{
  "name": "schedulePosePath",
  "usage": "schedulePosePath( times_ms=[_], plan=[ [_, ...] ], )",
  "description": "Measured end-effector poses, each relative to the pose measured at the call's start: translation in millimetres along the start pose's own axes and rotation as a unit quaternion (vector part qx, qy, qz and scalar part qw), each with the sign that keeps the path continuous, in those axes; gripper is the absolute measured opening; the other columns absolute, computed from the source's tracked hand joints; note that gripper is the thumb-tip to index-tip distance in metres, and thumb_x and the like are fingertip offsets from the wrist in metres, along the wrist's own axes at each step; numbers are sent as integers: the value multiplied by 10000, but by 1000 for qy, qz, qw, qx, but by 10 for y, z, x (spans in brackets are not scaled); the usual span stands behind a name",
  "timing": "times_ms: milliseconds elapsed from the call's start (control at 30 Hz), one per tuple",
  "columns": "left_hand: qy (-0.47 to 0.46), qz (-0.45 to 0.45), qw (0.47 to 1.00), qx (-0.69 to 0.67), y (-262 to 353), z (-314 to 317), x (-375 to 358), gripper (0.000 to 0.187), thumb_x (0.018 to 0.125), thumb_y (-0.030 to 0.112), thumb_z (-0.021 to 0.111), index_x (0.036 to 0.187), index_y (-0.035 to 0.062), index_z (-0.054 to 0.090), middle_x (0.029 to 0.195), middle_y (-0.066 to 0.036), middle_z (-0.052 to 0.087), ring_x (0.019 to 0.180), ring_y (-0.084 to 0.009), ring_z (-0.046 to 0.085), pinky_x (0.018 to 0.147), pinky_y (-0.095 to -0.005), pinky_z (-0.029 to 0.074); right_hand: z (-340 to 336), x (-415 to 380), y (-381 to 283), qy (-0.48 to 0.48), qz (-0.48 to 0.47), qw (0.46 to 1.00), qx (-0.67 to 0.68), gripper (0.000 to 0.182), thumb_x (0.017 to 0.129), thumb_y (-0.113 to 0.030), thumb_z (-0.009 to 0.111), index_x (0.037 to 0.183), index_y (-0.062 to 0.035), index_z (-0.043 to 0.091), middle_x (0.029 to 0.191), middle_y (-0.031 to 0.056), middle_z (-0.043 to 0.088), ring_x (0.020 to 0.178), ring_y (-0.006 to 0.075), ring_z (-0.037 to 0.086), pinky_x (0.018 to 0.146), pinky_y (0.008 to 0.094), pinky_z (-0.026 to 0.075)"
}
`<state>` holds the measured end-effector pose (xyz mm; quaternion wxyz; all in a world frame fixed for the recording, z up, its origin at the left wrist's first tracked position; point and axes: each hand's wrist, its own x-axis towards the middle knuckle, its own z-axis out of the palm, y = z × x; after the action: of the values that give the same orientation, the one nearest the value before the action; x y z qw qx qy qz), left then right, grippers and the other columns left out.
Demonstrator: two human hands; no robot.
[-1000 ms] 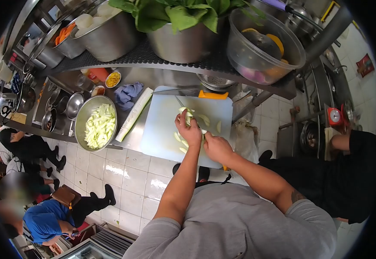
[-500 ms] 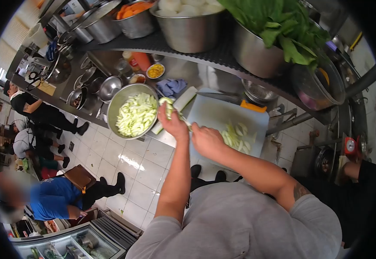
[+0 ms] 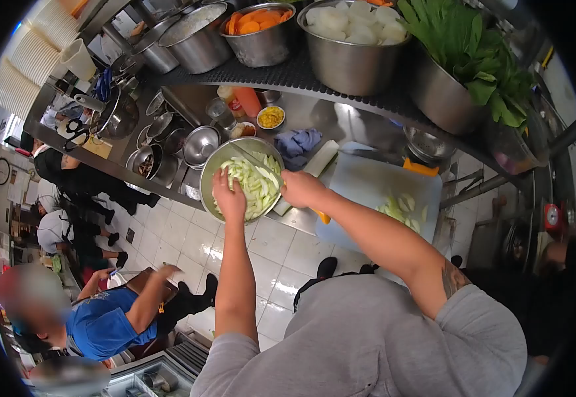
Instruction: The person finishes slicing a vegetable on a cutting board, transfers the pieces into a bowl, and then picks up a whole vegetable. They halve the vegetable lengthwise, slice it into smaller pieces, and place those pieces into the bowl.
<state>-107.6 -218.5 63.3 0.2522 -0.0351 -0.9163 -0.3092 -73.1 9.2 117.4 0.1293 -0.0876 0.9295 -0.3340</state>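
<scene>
A metal bowl (image 3: 206, 173) holds pale green vegetable slices (image 3: 256, 193). My left hand (image 3: 230, 197) rests on the slices at the bowl's near left side, fingers stretched out. In my right hand (image 3: 303, 190), closed at the bowl's right rim, is a knife (image 3: 261, 165). Its blade slants over the slices and an orange handle end shows below the fist. To the right, a whitish cutting board (image 3: 361, 178) carries more slices (image 3: 404, 210). A long pale vegetable piece (image 3: 321, 159) lies between bowl and board; another peeks out beneath my right hand.
Overhead, a dark shelf (image 3: 261, 81) bears pots of carrots (image 3: 258, 21), white pieces (image 3: 351, 25) and leafy greens (image 3: 463, 59). Behind the bowl sit a blue cloth (image 3: 296, 144) and a small yellow-filled bowl (image 3: 271, 118). A person in blue (image 3: 106, 324) stands at left.
Both hands have moved left from beside the board to the bowl. My left hand no longer holds the pale vegetable piece. The knife is now over the bowl. The person in blue has raised an arm.
</scene>
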Motion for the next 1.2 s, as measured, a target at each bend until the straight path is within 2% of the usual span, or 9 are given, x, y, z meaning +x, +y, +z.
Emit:
schedulePosePath(
  times_ms=[33, 100, 233, 500, 633, 667, 767, 933, 1200],
  plan=[
    [-4, 1, 1000, 1, 124, -40, -68, 444, 878, 56, 565, 1320, 25, 593, 1423, -260, 498, 1287, -438, 480, 1126, -489, 339, 88, 49, 27, 16, -12, 999, 39, 341, 878, -185, 544, 1136, 26, 616, 1054, 252, 695, 1015, 379, 678, 876, 483, 527],
    [-89, 215, 971, -51, 310, -66, -157, 555, 830, -3, 539, 1384, 12, 523, 1445, -242, 482, 1345, -401, 448, 1130, -508, 332, 132, 114, -27, 38, -27, 998, 49, 352, 878, -200, 551, 1135, 31, 615, 1033, 251, 698, 964, 371, 692, 849, 472, 537],
    [-200, 237, 947, 79, 215, -128, -227, 652, 797, -29, 514, 1444, 8, 447, 1485, -207, 454, 1403, -356, 401, 1147, -506, 312, -20, 136, -210, -11, 52, 988, 145, 372, 872, -224, 590, 1121, 52, 598, 1023, 274, 687, 936, 396, 692, 834, 459, 537],
    [-268, 106, 933, 215, -151, -144, -6, 520, 837, 14, 506, 1355, -5, 551, 1440, -197, 513, 1386, -330, 425, 1144, -483, 321, -48, -27, -143, -13, 46, 986, 160, 350, 893, -227, 569, 1127, 32, 589, 949, 254, 688, 847, 341, 709, 743, 452, 540],
    [-140, -53, 986, -78, 376, -318, -283, 376, 928, 127, 615, 1275, -17, 599, 1202, -247, 649, 1098, -385, 634, 947, -421, 497, -62, -673, 593, 42, 125, 959, 249, 295, 923, -242, 562, 1085, 5, 568, 921, 215, 680, 893, 359, 668, 766, 459, 502],
    [-133, 10, 985, -114, 438, -193, -519, 372, 938, 155, 631, 1273, -3, 602, 1205, -231, 653, 1105, -380, 637, 959, -412, 492, -65, -949, 822, 51, 162, 949, 264, 278, 932, -239, 560, 1059, 8, 561, 910, 205, 678, 865, 359, 664, 748, 456, 497],
    [-291, 86, 928, -217, 1054, 80, -1277, 504, 947, 190, 629, 1385, -18, 491, 1388, -252, 529, 1311, -408, 485, 1108, -439, 372, 91, -2008, 1275, 148, 214, 938, 229, 306, 964, -292, 554, 1008, 11, 565, 832, 183, 672, 749, 294, 668, 690, 421, 501],
    [-394, 180, 900, -45, 1514, 962, -2129, 799, 973, 423, 558, 1461, -150, 290, 1526, -353, 285, 1460, -480, 210, 1202, -528, 166, 483, -3565, 1523, 227, 408, 837, 287, 361, 979, -352, 546, 966, 7, 577, 773, 161, 674, 687, 232, 672, 652, 390, 502],
    [-361, 227, 904, -36, 2437, 2053, -2152, 871, 973, 533, 480, 1488, -135, 263, 1547, -317, 299, 1489, -415, 202, 1220, -504, 135, 725, -4291, 2014, 297, 524, 779, 176, 379, 970, -354, 540, 986, 21, 589, 865, 289, 656, 877, 475, 638, 772, 485, 494]
  ],
)
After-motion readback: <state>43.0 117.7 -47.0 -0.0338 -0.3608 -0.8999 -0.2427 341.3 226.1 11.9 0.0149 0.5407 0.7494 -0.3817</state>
